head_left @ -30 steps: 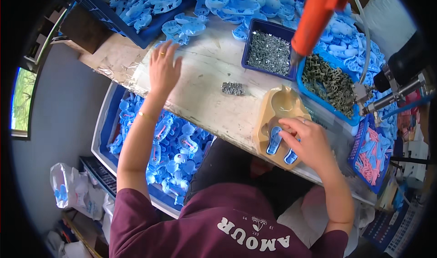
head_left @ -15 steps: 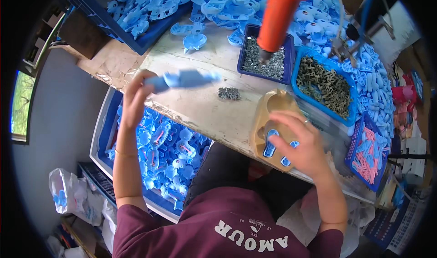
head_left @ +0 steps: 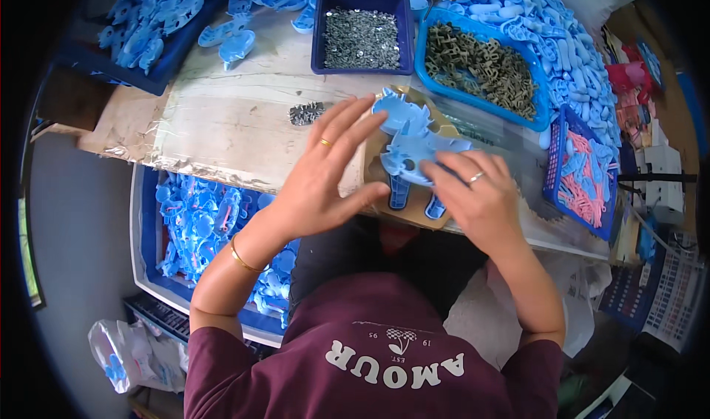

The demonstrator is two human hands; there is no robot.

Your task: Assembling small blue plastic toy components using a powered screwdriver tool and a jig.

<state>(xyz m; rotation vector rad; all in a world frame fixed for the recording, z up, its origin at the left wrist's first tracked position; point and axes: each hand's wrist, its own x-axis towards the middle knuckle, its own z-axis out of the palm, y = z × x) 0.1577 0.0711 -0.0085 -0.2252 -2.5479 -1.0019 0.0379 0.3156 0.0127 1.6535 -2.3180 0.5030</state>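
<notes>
A large pale blue plastic shell [head_left: 411, 144] lies on a tan wooden jig [head_left: 416, 217] at the near edge of the worktable [head_left: 237, 127]. My left hand [head_left: 325, 178] hovers just left of it with fingers spread, fingertips against the shell's left edge. From the right, my right hand [head_left: 477, 197] rests its fingers on the shell and holds it down. Two small blue pieces [head_left: 399, 194] stand in the jig's slots just below the shell.
A dark blue tray [head_left: 319, 49] of small silver screws and a blue basket [head_left: 494, 111] of olive metal parts stand behind the jig. A small screw heap [head_left: 305, 113] lies on the table. A crate [head_left: 140, 264] of blue parts sits lower left; a basket [head_left: 551, 160] of pink pieces is at the right.
My left hand reached to the back left, picked up a blue shell and brought it to the jig. The orange hanging tool seen earlier is out of view.
</notes>
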